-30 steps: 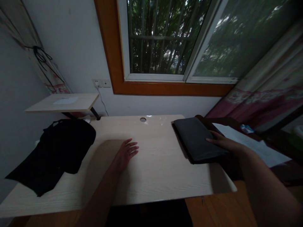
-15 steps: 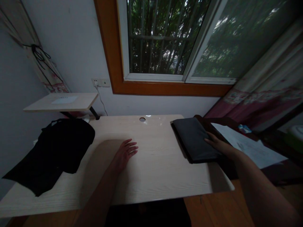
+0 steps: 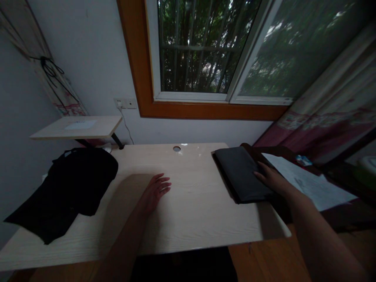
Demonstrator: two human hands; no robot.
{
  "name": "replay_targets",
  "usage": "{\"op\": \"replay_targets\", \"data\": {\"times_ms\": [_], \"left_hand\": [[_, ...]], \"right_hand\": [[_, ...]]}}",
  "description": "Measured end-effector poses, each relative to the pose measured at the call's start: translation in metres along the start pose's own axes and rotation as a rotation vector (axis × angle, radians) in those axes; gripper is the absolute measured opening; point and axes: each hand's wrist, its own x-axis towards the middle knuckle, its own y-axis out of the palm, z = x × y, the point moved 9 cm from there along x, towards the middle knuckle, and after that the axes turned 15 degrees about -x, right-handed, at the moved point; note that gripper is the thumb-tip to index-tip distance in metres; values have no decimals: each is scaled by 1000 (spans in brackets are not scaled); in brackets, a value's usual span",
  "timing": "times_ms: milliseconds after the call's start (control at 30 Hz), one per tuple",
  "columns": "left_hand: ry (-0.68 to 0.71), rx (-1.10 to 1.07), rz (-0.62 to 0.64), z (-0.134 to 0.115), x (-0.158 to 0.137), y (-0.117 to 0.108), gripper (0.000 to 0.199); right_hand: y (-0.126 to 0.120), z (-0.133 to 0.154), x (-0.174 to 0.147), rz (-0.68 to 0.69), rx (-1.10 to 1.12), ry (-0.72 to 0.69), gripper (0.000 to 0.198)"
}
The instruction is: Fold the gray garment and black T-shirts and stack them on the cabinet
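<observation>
A flat dark grey case [image 3: 241, 174], shaped like a laptop sleeve, lies on the right end of the pale wooden desk [image 3: 190, 219]. At its right edge, my right hand [image 3: 273, 180] rests with the fingertips on the top face and the fingers apart; part of the hand's far side is hidden. My left hand [image 3: 154, 192] is over the middle of the desk, fingers spread and nothing in them. Left of it lies a black bag [image 3: 79, 184], its fabric spread out flat toward the front left.
A small raised shelf [image 3: 102, 127] with a paper on it stands at the back left. Beside the desk on the right is a dark surface with white sheets [image 3: 308, 180]. A cable hole [image 3: 176, 149] sits near the back edge, below the window.
My right hand has shifted slightly and its fingers are a little farther apart on the case. My left hand, the case and the bag stay where they were.
</observation>
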Motion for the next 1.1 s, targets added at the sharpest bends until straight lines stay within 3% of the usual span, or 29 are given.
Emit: {"op": "replay_targets", "data": {"times_ms": [100,267,367,500,700,1100], "left_hand": [[2,-1,1,1,0,-1,39],[-5,-14,16,1,0,0,37],[-7,-10,5,1,0,-1,38],[-6,-8,5,2,0,-1,39],[-10,-19,12,3,1,-4,41],[-5,-7,21,1,-1,-1,37]], "right_hand": [[-21,19,12,-96,-116,-23,59],[-46,97,45,-194,-85,-249,53],[-33,134,68,-127,-80,-296,58],[4,160,89,48,-82,-281,63],[43,162,88,242,5,-207,67],[31,155,61,153,88,-227,72]]}}
